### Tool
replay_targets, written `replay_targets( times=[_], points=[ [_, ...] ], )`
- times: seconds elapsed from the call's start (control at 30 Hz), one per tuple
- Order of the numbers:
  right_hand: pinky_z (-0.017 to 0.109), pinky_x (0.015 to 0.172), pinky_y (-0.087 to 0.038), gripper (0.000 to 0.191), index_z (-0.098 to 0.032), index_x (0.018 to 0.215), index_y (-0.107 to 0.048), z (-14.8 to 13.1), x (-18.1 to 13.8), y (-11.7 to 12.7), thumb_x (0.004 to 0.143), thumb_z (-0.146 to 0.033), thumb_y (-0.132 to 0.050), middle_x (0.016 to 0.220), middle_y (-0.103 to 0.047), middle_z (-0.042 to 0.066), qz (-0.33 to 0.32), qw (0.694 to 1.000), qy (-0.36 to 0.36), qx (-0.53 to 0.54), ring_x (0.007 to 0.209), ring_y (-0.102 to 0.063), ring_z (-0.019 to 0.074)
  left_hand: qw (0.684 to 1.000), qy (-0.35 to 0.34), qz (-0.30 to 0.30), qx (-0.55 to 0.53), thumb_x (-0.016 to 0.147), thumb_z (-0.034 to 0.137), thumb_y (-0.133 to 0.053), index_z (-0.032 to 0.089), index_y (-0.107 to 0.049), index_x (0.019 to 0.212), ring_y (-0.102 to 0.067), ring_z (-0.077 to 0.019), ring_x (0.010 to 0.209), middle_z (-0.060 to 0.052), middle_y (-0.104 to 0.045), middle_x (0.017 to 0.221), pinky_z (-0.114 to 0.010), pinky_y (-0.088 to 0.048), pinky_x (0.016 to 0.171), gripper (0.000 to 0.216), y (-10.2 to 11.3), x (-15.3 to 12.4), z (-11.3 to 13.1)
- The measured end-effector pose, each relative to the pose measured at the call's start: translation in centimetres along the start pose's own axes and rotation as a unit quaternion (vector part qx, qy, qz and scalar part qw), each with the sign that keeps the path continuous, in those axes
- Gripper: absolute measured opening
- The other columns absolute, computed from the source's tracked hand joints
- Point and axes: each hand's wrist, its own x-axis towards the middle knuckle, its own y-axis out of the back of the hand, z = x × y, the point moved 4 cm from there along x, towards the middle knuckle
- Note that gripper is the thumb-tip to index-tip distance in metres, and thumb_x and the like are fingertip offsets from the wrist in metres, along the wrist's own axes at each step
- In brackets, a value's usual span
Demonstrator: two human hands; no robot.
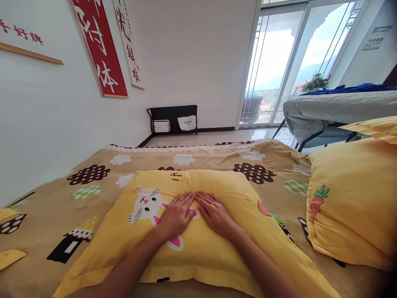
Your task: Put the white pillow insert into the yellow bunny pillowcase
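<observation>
A yellow pillow (223,256) printed with a white rabbit lies flat in front of me on a tan patterned blanket (149,159). My left hand (177,215) rests palm down on its middle, over part of the rabbit print, with the fingers stretched out. Beside it, my right hand (214,212) lies flat on the pillow too, fingers extended. The fingertips of both hands nearly meet at the pillow's centre. Neither hand grips anything.
On the right stands another yellow pillow (353,198) with a carrot print. Behind it is a table (341,101) under a plastic cover. A black rack (173,112) holding a white bag (187,123) stands by the far wall, left of a glass sliding door (273,66).
</observation>
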Motion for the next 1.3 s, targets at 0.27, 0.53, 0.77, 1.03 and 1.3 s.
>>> replay_targets(
  times=[0.27,0.53,0.77,1.03,1.3],
  points=[
    [0.043,0.113,-0.034,0.043,-0.015,0.138,-0.052,-0.3,0.0,-0.2,0.099,-0.027,-0.035,0.143,-0.051,0.008,-0.006,1.0,-0.003,-0.008,0.135,-0.043,0.0209,1.0,0.004,0.008,0.014,0.1,0.041,-0.03,0.014,-0.039,0.147,-0.031,-0.0181,0.143,-0.006,-0.034,0.153,-0.041,-0.023,0.121,0.055,-0.1,0.0,0.5],
    [0.047,0.116,-0.03,0.049,-0.023,0.144,-0.045,3.8,-2.7,3.1,0.099,-0.041,-0.036,0.148,-0.043,0.006,-0.005,0.998,-0.039,-0.041,0.139,-0.037,0.0219,0.992,0.07,0.086,0.064,0.098,0.054,-0.03,0.03,-0.036,0.149,-0.028,-0.0228,0.144,-0.001,-0.029,0.156,-0.047,-0.023,0.119,0.056,1.8,-2.9,-4.5],
    [0.049,0.117,-0.026,0.064,-0.026,0.153,-0.023,10.0,-9.3,3.0,0.097,-0.055,-0.033,0.157,-0.025,0.006,-0.007,0.985,-0.16,-0.059,0.144,-0.024,0.0213,0.967,0.244,0.064,0.029,0.096,0.058,-0.028,0.034,-0.026,0.152,-0.015,-0.0289,0.148,-0.002,-0.017,0.16,-0.059,-0.016,0.116,0.061,1.7,-7.7,-11.3],
    [0.049,0.117,-0.023,0.066,-0.02,0.152,-0.029,10.9,-11.3,3.0,0.096,-0.057,-0.024,0.154,-0.032,0.008,-0.026,0.975,-0.209,-0.074,0.143,-0.028,0.0211,0.951,0.307,0.04,-0.008,0.096,0.057,-0.025,0.032,-0.021,0.154,-0.012,-0.0336,0.147,-0.003,-0.012,0.16,-0.061,-0.021,0.113,0.063,1.6,-10.4,-13.4],
    [0.05,0.114,-0.028,0.059,-0.02,0.139,-0.05,11.0,-8.5,7.7,0.096,-0.053,-0.027,0.145,-0.047,0.01,-0.032,0.948,-0.26,-0.183,0.137,-0.039,0.025,0.946,0.321,0.018,0.048,0.091,0.063,-0.032,0.026,-0.034,0.15,-0.023,-0.0364,0.144,-0.01,-0.024,0.158,-0.06,-0.03,0.108,0.07,5.7,-10.0,-12.2]
  ],
)
